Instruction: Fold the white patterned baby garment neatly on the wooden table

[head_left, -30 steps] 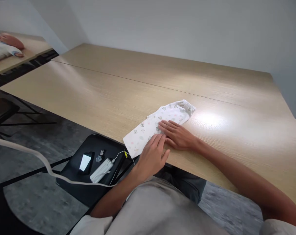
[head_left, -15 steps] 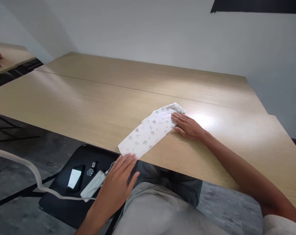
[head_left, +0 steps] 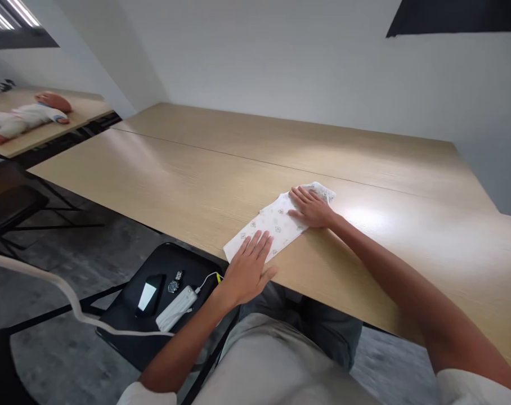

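Observation:
A small white garment [head_left: 276, 222] with a tiny printed pattern lies folded into a narrow strip on the light wooden table [head_left: 188, 169], close to its near edge. My left hand [head_left: 249, 267] lies flat on the strip's near end, fingers spread. My right hand [head_left: 309, 207] presses flat on the far end, where the gathered waistband shows. Neither hand grips the cloth.
A black chair seat [head_left: 124, 329] at my lower left holds a phone [head_left: 149, 292], a watch [head_left: 173, 284] and a white power bank [head_left: 175, 301] with a cable. A baby doll [head_left: 25, 117] lies on another table at far left. A wall stands behind the table.
My left hand has come up from below the table edge onto the garment's near end. My right hand has shifted a little further onto the far end. The view swung right.

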Demonstrator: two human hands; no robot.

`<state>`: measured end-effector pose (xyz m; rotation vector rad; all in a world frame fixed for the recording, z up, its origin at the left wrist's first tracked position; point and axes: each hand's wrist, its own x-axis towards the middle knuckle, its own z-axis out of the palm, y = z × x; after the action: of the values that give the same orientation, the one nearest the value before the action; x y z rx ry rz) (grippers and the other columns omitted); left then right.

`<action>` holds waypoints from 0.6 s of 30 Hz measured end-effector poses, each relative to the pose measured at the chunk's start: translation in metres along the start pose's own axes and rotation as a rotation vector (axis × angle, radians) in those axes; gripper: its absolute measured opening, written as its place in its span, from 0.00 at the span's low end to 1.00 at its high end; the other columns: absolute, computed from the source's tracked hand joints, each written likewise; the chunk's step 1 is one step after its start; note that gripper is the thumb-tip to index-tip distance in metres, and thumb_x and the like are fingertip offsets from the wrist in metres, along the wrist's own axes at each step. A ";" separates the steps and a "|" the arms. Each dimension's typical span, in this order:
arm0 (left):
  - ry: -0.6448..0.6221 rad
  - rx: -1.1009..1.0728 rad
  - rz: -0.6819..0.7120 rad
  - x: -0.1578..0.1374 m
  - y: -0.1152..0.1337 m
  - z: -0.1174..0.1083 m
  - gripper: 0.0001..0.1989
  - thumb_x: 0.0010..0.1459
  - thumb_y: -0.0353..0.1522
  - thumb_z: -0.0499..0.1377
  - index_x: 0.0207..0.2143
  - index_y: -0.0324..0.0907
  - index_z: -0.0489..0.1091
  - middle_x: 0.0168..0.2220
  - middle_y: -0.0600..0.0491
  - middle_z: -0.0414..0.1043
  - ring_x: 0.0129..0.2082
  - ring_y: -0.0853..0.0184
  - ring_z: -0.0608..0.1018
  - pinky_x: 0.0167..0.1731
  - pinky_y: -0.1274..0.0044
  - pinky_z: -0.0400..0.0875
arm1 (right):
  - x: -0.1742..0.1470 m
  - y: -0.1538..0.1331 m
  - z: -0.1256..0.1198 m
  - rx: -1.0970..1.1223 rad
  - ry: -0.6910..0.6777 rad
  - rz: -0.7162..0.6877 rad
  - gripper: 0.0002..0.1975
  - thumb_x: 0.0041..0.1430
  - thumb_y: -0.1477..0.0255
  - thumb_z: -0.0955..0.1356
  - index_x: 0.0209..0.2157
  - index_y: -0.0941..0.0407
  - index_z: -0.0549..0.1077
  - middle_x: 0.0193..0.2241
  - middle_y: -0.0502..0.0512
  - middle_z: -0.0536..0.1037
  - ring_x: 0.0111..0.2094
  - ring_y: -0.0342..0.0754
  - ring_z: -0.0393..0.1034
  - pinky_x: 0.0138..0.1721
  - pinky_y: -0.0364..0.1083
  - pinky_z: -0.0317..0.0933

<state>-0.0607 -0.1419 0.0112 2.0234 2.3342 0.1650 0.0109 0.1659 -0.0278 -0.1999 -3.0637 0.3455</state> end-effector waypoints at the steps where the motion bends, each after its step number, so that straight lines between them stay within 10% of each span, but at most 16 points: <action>1: -0.001 -0.003 -0.002 -0.009 0.004 -0.003 0.36 0.71 0.45 0.47 0.71 0.32 0.47 0.73 0.39 0.45 0.73 0.55 0.47 0.70 0.60 0.51 | -0.002 0.011 -0.004 -0.001 -0.009 0.000 0.42 0.70 0.44 0.49 0.73 0.59 0.45 0.71 0.64 0.44 0.72 0.62 0.37 0.69 0.67 0.41; 6: -0.041 -0.054 0.020 -0.029 0.044 -0.008 0.37 0.69 0.44 0.51 0.71 0.30 0.47 0.72 0.37 0.46 0.73 0.52 0.50 0.69 0.61 0.54 | -0.004 0.050 -0.023 -0.008 -0.065 -0.080 0.38 0.72 0.50 0.53 0.73 0.59 0.45 0.71 0.61 0.43 0.72 0.60 0.36 0.70 0.65 0.41; 13: -0.154 -0.359 0.242 0.049 0.158 -0.020 0.35 0.68 0.49 0.49 0.65 0.30 0.60 0.65 0.32 0.61 0.66 0.46 0.64 0.63 0.58 0.63 | 0.013 0.035 -0.041 -0.084 -0.126 -0.194 0.32 0.67 0.71 0.57 0.71 0.60 0.52 0.70 0.58 0.51 0.71 0.57 0.44 0.69 0.63 0.44; 18: -0.220 -0.801 0.529 0.080 0.118 -0.058 0.20 0.72 0.40 0.47 0.59 0.45 0.69 0.59 0.52 0.72 0.58 0.65 0.74 0.59 0.74 0.69 | -0.010 -0.005 -0.076 -0.091 0.080 -0.127 0.31 0.68 0.72 0.58 0.71 0.57 0.52 0.71 0.55 0.52 0.72 0.55 0.43 0.70 0.65 0.42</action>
<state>0.0375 -0.0489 0.0842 1.9905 1.2391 0.7141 0.0253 0.1767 0.0466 -0.0211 -2.9960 0.1866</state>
